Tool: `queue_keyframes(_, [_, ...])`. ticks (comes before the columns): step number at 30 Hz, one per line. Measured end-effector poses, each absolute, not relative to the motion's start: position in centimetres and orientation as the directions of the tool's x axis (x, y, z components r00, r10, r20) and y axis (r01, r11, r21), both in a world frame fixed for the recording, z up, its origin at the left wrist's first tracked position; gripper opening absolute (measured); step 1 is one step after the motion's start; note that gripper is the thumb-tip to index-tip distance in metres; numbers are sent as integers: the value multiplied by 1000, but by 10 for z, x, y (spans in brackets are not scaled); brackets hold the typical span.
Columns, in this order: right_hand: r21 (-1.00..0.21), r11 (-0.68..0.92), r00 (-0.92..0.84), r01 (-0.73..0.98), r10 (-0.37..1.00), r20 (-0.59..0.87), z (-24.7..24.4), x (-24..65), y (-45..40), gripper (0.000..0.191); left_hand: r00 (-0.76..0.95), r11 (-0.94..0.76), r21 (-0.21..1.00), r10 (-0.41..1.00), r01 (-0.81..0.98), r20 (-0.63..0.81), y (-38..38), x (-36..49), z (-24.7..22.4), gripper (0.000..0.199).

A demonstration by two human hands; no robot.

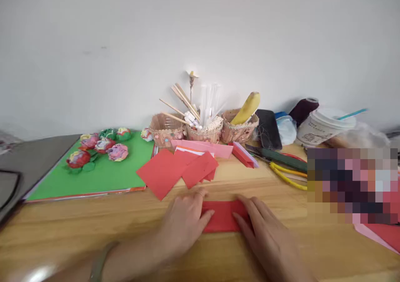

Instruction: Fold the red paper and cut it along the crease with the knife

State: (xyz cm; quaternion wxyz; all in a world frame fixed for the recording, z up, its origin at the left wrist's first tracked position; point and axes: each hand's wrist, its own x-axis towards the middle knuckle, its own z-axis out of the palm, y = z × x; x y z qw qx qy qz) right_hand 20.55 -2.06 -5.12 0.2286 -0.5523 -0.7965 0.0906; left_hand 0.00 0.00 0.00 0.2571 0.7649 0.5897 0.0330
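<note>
A strip of folded red paper (221, 219) lies flat on the wooden table in front of me. At its left end is my left hand (185, 219), thumb on top of the paper and fingers bent at the far edge. My right hand (265, 232) holds the other end, thumb and fingertips pressed onto it. The middle of the strip shows between the two hands. Just beyond them, loose red paper squares (164, 171) overlap in a pile, with a folded pink paper strip (203, 148) behind.
Crumpled paper flowers (104, 144) sit on a green sheet (115, 178) at left. Three small baskets (167, 134) stand along the wall, holding sticks, clear tubes and a banana (246, 109). At right are a phone (268, 128), a lidded cup (321, 128), yellow-handled scissors (286, 180) and a pixelated patch.
</note>
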Motion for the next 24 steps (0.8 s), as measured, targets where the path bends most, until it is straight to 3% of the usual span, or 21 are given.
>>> queue_keyframes(6, [-479, 374, -326, 794, 927, 184, -39, 215, -7, 24, 315, -185, 427, 913, 885, -258, 9, -9, 1, 14])
queue_keyframes(10, [-604, 376, -430, 703, 901, 60, -18, 219, 21, 10, 305, -130, 608, 933, 783, -193, 13, -10, -6, 11])
queue_keyframes(13, [-703, 302, -458, 644, 888, -39, -5, 216, 46, 14, 224, 0, 852, 965, 524, -137, 16, -12, -17, 13])
queue_keyframes(16, [-805, 177, -446, 566, 887, -119, -1, 209, 64, 31, 143, 99, 975, 981, 199, -129, 21, -13, -25, 21])
queue_keyframes(19, [-879, 79, -435, 470, 887, -153, -3, 206, 69, 41, 152, 178, 984, 972, 11, -178, 25, -13, -28, 32])
queue_keyframes(21, [-904, 35, -427, 426, 889, -167, -4, 206, 68, 44, 168, 209, 978, 965, -13, -204, 26, -13, -27, 40])
queue_keyframes(24, [-920, -2, -416, 391, 891, -179, -3, 207, 65, 46, 178, 217, 975, 959, 40, -221, 27, -11, -23, 28])
